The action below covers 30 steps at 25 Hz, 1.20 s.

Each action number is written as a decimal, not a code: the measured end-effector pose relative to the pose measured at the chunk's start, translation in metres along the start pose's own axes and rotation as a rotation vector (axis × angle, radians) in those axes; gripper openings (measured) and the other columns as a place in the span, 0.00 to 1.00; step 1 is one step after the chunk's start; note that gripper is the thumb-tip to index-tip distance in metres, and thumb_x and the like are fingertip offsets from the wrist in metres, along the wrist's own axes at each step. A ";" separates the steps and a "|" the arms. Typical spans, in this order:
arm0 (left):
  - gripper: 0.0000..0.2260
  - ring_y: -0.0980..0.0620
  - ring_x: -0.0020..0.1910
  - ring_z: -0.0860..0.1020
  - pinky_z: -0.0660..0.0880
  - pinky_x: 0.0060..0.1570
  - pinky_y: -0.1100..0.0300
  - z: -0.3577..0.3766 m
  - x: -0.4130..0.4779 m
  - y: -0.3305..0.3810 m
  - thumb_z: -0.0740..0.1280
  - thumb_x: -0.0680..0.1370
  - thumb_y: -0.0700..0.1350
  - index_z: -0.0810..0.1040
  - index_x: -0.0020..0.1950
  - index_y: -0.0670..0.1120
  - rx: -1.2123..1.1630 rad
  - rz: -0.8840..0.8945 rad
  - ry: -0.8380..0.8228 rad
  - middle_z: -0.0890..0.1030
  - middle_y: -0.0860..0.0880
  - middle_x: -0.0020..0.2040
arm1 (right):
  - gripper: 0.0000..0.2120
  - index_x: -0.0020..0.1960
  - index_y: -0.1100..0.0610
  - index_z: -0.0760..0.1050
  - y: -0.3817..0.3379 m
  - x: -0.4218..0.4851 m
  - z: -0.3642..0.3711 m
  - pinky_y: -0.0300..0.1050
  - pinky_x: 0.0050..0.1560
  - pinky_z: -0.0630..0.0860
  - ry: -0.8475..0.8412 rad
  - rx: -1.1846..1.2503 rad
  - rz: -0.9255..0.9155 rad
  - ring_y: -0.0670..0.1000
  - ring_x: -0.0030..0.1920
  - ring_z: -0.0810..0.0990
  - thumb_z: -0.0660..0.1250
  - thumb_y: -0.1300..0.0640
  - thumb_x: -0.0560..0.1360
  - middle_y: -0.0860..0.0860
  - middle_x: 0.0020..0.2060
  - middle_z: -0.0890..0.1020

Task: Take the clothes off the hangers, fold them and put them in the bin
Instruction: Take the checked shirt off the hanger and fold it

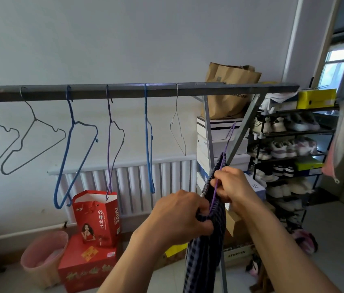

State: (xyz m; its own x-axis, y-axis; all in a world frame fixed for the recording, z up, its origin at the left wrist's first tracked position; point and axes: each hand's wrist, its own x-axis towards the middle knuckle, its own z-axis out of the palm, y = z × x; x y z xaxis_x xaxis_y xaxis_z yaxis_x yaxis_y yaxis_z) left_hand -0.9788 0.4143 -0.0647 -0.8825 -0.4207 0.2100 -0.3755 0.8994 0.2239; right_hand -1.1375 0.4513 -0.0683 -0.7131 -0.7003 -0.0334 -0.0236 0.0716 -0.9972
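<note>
Navy checked garment (pixel 206 246): dark cloth with paler stripes, bunched on a hanger; it is held between both hands and hangs down below them.
Purple hanger (pixel 227 144): thin wire, off the rail; its long axis is tilted, and the hook points up and to the right, above the right hand.
Left hand (pixel 179 216): fingers are curled round the cloth, just left of the wire.
Right hand (pixel 232 187): clamped on the hanger wire, just above and right of the left hand.
Rail (pixel 124 92): grey bar well above both hands, hung with empty hangers (pixel 76 144).
Pink bin (pixel 42 259): on the floor, far left of the left hand.
Writing: Chinese characters are printed on the red bag (pixel 99 216), left of the left hand.
</note>
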 end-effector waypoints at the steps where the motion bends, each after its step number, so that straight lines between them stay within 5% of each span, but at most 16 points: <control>1: 0.12 0.55 0.34 0.70 0.65 0.32 0.60 0.003 -0.002 0.000 0.67 0.74 0.55 0.68 0.36 0.51 -0.015 -0.004 0.008 0.71 0.54 0.33 | 0.12 0.37 0.60 0.67 -0.002 0.003 -0.002 0.34 0.16 0.56 0.015 0.026 -0.009 0.43 0.14 0.61 0.56 0.66 0.79 0.58 0.32 0.75; 4: 0.10 0.55 0.37 0.73 0.67 0.33 0.58 0.010 -0.003 0.002 0.66 0.75 0.57 0.70 0.40 0.53 -0.090 -0.023 0.080 0.73 0.55 0.35 | 0.12 0.37 0.61 0.66 -0.007 0.006 -0.003 0.34 0.18 0.52 0.018 0.151 -0.029 0.45 0.14 0.57 0.56 0.67 0.79 0.56 0.26 0.74; 8: 0.13 0.53 0.35 0.74 0.72 0.35 0.56 0.011 -0.001 0.000 0.65 0.76 0.54 0.68 0.35 0.51 -0.099 -0.035 0.122 0.74 0.52 0.33 | 0.15 0.33 0.62 0.66 -0.013 0.011 -0.003 0.33 0.18 0.52 -0.011 0.307 -0.027 0.45 0.14 0.57 0.55 0.68 0.79 0.53 0.20 0.72; 12: 0.14 0.54 0.32 0.71 0.66 0.30 0.59 0.020 -0.002 -0.001 0.65 0.77 0.54 0.68 0.34 0.51 -0.147 -0.046 0.131 0.72 0.53 0.32 | 0.18 0.31 0.60 0.64 -0.024 0.016 -0.013 0.36 0.16 0.53 -0.214 0.432 0.080 0.44 0.14 0.57 0.53 0.65 0.80 0.50 0.18 0.66; 18: 0.13 0.48 0.36 0.77 0.74 0.38 0.51 0.039 0.014 -0.022 0.65 0.78 0.53 0.76 0.41 0.45 -0.366 -0.194 0.276 0.79 0.47 0.36 | 0.13 0.36 0.58 0.68 -0.064 -0.007 -0.026 0.37 0.23 0.51 -0.370 0.352 0.013 0.44 0.15 0.61 0.57 0.61 0.79 0.49 0.19 0.70; 21: 0.12 0.48 0.37 0.79 0.76 0.41 0.51 0.045 0.016 -0.034 0.64 0.80 0.51 0.75 0.42 0.45 -0.468 -0.292 0.330 0.80 0.47 0.37 | 0.12 0.38 0.58 0.68 -0.087 -0.010 -0.030 0.33 0.17 0.55 -0.423 0.324 -0.036 0.44 0.15 0.61 0.55 0.61 0.80 0.50 0.20 0.71; 25: 0.13 0.58 0.32 0.74 0.69 0.32 0.65 0.039 0.013 -0.044 0.64 0.80 0.52 0.70 0.35 0.52 -0.516 -0.365 0.374 0.76 0.53 0.33 | 0.11 0.40 0.58 0.67 -0.108 0.011 -0.021 0.34 0.18 0.58 -0.261 0.090 -0.214 0.45 0.16 0.60 0.54 0.63 0.80 0.48 0.18 0.67; 30: 0.15 0.58 0.42 0.73 0.68 0.41 0.62 0.036 0.000 -0.052 0.67 0.76 0.56 0.71 0.32 0.56 -0.499 -0.382 0.392 0.72 0.53 0.44 | 0.11 0.42 0.58 0.70 -0.114 0.069 -0.006 0.36 0.18 0.58 -0.077 -0.125 -0.209 0.45 0.19 0.60 0.53 0.63 0.81 0.50 0.23 0.64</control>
State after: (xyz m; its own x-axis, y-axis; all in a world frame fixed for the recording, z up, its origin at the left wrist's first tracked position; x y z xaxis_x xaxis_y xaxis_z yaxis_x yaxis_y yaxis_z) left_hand -0.9692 0.3714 -0.1105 -0.5150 -0.7894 0.3340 -0.3806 0.5597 0.7361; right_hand -1.1884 0.3994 0.0430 -0.6285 -0.7605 0.1632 -0.2551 0.0034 -0.9669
